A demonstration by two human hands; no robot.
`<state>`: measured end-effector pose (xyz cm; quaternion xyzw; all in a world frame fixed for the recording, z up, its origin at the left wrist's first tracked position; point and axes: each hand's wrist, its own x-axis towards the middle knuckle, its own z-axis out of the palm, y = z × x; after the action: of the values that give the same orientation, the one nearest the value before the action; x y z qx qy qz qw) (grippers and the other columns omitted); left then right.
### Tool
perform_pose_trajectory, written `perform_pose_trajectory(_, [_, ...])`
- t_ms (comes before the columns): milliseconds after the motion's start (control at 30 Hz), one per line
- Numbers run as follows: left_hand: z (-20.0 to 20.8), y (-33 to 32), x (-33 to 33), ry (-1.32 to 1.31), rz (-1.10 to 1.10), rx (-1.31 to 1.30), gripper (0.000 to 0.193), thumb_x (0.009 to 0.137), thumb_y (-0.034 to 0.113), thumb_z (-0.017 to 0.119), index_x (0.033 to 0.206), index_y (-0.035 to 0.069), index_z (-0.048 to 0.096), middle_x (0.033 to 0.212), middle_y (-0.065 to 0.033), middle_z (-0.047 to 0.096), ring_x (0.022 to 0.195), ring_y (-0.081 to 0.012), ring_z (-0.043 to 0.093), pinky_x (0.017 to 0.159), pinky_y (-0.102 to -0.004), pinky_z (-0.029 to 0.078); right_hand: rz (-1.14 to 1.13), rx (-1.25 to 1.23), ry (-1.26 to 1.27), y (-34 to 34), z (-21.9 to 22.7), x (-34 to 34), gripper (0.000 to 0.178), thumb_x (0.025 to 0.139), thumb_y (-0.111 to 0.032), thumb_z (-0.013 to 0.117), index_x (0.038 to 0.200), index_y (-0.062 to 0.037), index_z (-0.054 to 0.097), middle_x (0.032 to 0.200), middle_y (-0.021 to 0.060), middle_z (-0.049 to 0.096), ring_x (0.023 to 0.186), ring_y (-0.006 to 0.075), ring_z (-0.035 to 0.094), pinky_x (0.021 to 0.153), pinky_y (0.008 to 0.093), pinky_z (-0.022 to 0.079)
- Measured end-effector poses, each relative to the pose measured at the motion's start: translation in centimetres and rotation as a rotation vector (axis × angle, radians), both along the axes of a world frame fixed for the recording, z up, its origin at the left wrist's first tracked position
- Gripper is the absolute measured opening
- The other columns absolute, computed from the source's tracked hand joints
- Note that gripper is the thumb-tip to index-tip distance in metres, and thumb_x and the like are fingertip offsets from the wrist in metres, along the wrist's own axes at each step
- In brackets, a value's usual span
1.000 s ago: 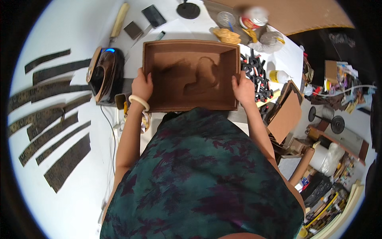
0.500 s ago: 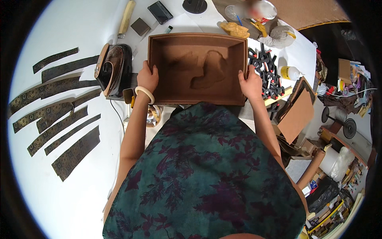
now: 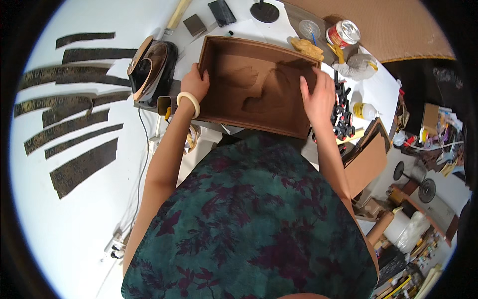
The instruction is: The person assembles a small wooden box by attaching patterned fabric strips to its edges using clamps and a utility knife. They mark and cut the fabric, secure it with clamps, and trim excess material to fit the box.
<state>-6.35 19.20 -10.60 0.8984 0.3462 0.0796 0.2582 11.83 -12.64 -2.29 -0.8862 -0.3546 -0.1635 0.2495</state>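
A brown rectangular open box (image 3: 249,127) with a fabric-like lining lies before me, its open side facing up. Soft dents and shadows mark its floor. My left hand (image 3: 195,83), with a cream bangle at the wrist, pinches the left wall, thumb on the inner side and fingers outside. At the opposite end, my right hand (image 3: 318,97) straddles the right wall near the far corner, with its thumb inside and its fingers stretched along the outer side. Part of that wall is hidden behind the right hand.
Left of the box stand an iron (image 3: 152,72) and dark patterned strips (image 3: 84,162). Right of it lie several black clamps (image 3: 342,112), a glue bottle (image 3: 366,110) and brown board (image 3: 368,162). Beyond are a phone (image 3: 221,13), a tin (image 3: 343,34) and a yellow cloth (image 3: 307,48).
The box has turned slightly clockwise in view, its right end now nearer me. My right hand has slid toward the far corner, its fingers straighter. My left hand keeps its hold.
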Motion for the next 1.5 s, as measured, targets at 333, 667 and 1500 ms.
perform_pose_trajectory(333, [0.8,-0.8,-0.1,0.041,0.04,-0.094,0.028,0.098,0.027,0.058,0.11,0.002,0.052,0.086,-0.0296,0.068,0.083,-0.0506,0.064,0.076,-0.0589,0.051,0.665,-0.156,0.189,16.5,-4.1,8.1,0.024,0.088,-0.024,0.074,0.109,-0.0114,0.073,0.103,0.0088,0.074,0.089,0.0294,0.071,0.08,0.0404,0.057])
perform_pose_trajectory(667, [1.1,-0.6,-0.8,0.042,0.036,-0.166,0.025,0.099,0.025,0.055,0.113,0.004,0.05,0.085,-0.0266,0.068,0.083,-0.0488,0.064,0.076,-0.0584,0.05,0.72,-0.172,-0.022,20.0,-3.8,6.9,0.02,0.085,-0.028,0.075,0.096,-0.0128,0.075,0.092,0.0034,0.075,0.077,0.0274,0.072,0.07,0.0405,0.057])
perform_pose_trajectory(1500, [0.3,-0.9,-0.7,0.05,0.057,-0.167,0.023,0.1,0.023,0.055,0.111,0.004,0.053,0.087,-0.0238,0.07,0.084,-0.0451,0.068,0.077,-0.0546,0.054,0.467,-0.138,0.015,20.8,-4.1,3.9,0.016,0.077,-0.026,0.077,0.082,-0.011,0.078,0.079,0.0099,0.075,0.071,0.0281,0.073,0.067,0.0382,0.057])
